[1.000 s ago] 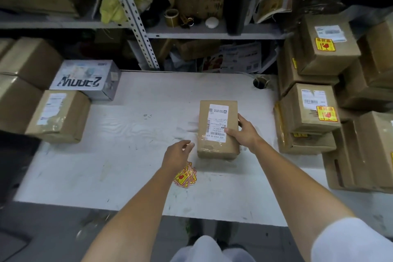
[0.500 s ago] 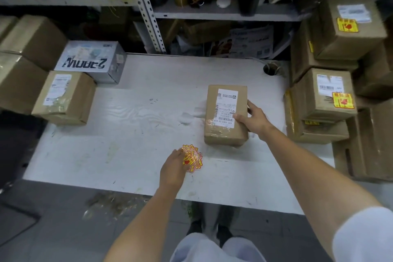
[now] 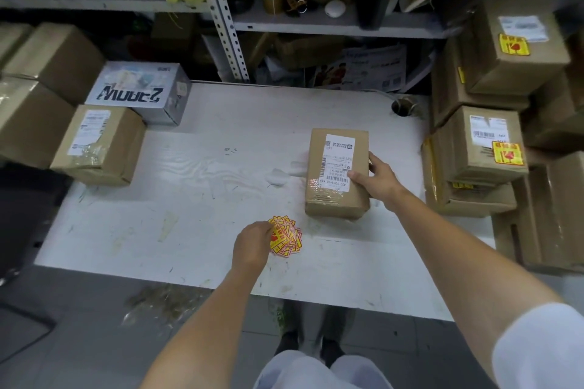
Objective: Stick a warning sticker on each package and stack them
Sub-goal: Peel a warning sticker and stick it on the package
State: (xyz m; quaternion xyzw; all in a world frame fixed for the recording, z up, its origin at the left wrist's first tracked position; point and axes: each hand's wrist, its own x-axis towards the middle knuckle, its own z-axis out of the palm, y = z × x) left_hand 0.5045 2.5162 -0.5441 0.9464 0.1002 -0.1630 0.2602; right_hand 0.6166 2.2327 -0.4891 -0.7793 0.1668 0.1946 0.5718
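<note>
A brown cardboard package [image 3: 336,172] lies flat on the white table [image 3: 202,199], a little right of centre, with a white shipping label [image 3: 338,164] on its top face. The person's right hand [image 3: 374,178] rests on the package's right edge at about 3 o'clock: the thumb lies over the lower corner of the label and the fingers curl down the side, a loose grasp that steadies the box.

At about 7 o'clock from the package, near the table's front edge, a fanned pile of yellow-and-red warning stickers [image 3: 286,238] lies on the surface. The left hand [image 3: 252,246] is on the pile's left side with fingers bent down onto the stickers; whether it has pinched one free cannot be told.

At 3 o'clock from the package, a stack of brown boxes [image 3: 483,148] rises at the table's right edge, and two of them show yellow-and-red stickers beside their labels. At 9 o'clock, on the table's left end, sits a brown box with a white label [image 3: 98,144]. Just behind it, at 10 o'clock, is a grey printed carton [image 3: 142,93]. A metal shelf [image 3: 331,22] crosses at 12 o'clock.
</note>
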